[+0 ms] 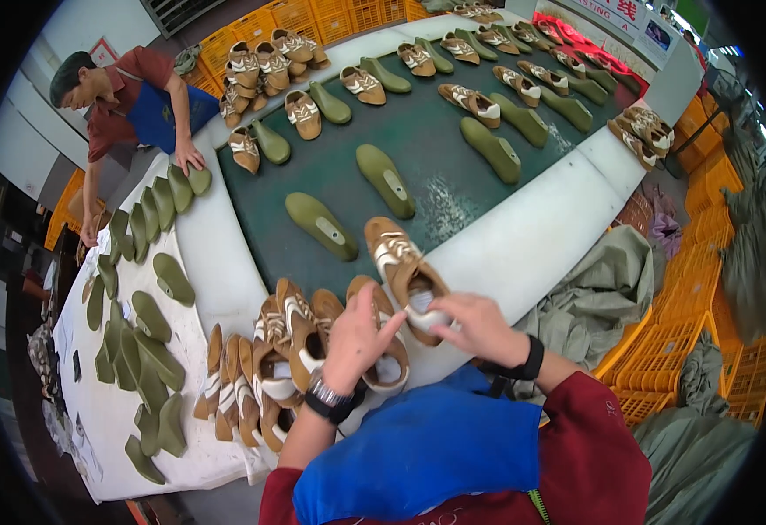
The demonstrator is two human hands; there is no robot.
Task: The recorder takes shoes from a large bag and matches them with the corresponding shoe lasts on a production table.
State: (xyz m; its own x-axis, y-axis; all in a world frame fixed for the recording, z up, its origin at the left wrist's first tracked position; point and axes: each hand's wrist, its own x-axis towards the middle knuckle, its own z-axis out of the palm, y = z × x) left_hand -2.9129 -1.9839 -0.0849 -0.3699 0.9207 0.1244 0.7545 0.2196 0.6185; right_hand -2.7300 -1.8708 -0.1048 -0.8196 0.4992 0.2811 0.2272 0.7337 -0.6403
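A tan-and-white lace-up sneaker (393,254) lies tilted over the near edge of the green work surface, toe pointing away from me. My right hand (481,327) grips its pale heel, thumb and fingers around the collar. Close on its left, my left hand (357,339) has its thumb spread from its raised fingers. It is over a second sneaker (389,372), partly covering it. Left of that hand, several matching sneakers (274,367) stand packed together at the table corner. Two olive-green shoe lasts (322,226) lie just beyond on the green surface.
Paired sneakers and lasts (492,149) line the green surface (435,210), framed by a white border (523,236). Loose lasts (151,350) cover the white table at left. A co-worker (138,105) handles lasts there. Orange crates (663,341) and grey-green cloth (593,280) crowd the right.
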